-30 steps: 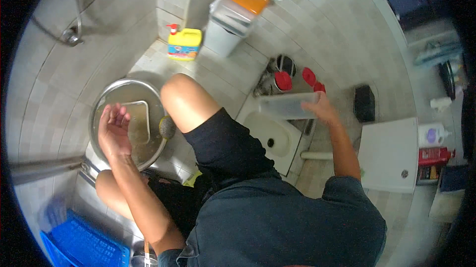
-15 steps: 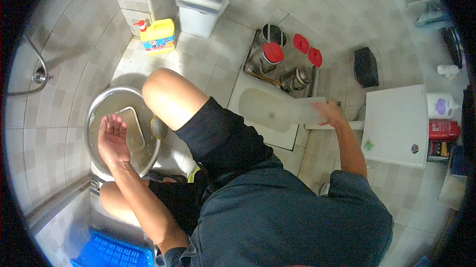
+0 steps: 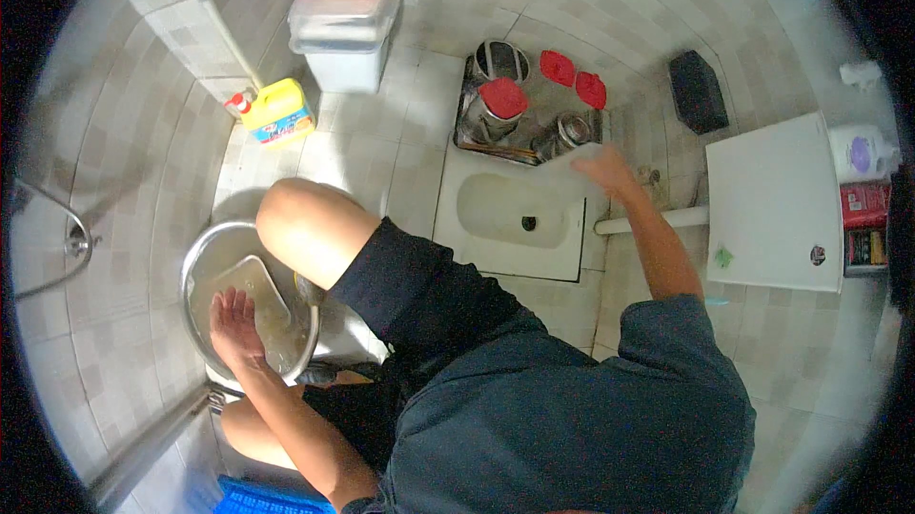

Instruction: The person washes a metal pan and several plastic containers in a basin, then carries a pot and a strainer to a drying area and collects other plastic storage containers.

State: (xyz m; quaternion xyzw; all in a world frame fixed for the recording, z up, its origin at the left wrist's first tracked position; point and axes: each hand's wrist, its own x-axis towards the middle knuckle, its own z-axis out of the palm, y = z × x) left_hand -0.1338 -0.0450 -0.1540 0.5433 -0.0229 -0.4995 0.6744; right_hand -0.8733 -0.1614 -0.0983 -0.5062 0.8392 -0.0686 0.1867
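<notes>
My left hand (image 3: 236, 331) is open, palm up and fingers spread, over a large metal basin (image 3: 195, 249) at the left. Cloudy water fills the basin, and a rectangular white-rimmed plastic piece (image 3: 276, 283) lies partly in it. A scrubber (image 3: 309, 291) rests at the basin's right rim, partly behind my knee. My right hand (image 3: 606, 171) reaches out to the right, closed on a blurred translucent plastic piece (image 3: 570, 159); I cannot make out its exact kind. It is held at the near edge of a tray (image 3: 534, 157), above the far side of a white squat toilet (image 3: 448, 228).
Metal canisters (image 3: 494, 115) and red lids (image 3: 557, 68) sit on the tray. Stacked boxes (image 3: 343, 66) and a yellow pump jug (image 3: 276, 115) stand at the far left. A white panel (image 3: 774, 214) and a pipe (image 3: 658, 220) are on the right, a blue basket (image 3: 267, 500) at the lower left.
My right hand has moved away from me with the translucent piece, off the toilet's bowl toward the tray. The toilet's dark drain now shows. My left hand stays open over the basin; the view has shifted.
</notes>
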